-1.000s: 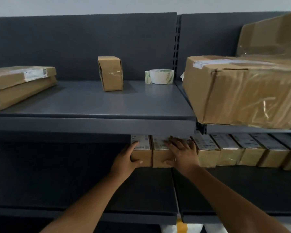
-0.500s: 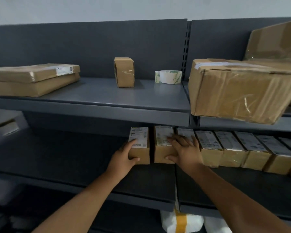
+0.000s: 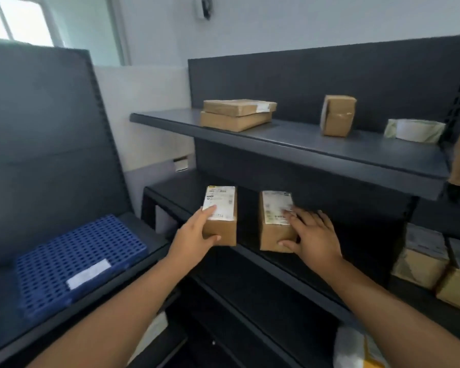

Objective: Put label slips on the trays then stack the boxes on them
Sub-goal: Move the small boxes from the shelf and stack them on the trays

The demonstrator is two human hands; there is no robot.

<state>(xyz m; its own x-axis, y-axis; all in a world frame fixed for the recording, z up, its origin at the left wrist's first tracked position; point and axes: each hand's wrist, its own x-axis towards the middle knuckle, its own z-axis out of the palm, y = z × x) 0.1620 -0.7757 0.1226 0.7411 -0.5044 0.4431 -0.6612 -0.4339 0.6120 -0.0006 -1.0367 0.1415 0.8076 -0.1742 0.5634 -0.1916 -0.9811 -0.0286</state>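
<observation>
1. Right of the blue tray (image 3: 64,248), at the front edge of the lower shelf (image 3: 178,187): two small cardboard boxes, printed faces up, set apart, long axes running away from the person. Whether they rest on the edge or are lifted cannot be told.
2. Left box (image 3: 222,227): grasped by the left hand (image 3: 194,236), thumb across the near end, fingers on the top label.
3. Right box (image 3: 274,229): grasped by the right hand (image 3: 316,237), fingers spread over the top, thumb at the near end.
4. Blue tray: perforated, flat on the adjoining shelf, one white label slip (image 3: 88,273) on it; no box on it.
5. Governing relation: tray lies left of and below both hands; left hand nearer, so its box likely goes first.
6. Far right of the tray: remaining boxes (image 3: 420,258), stored.
</observation>
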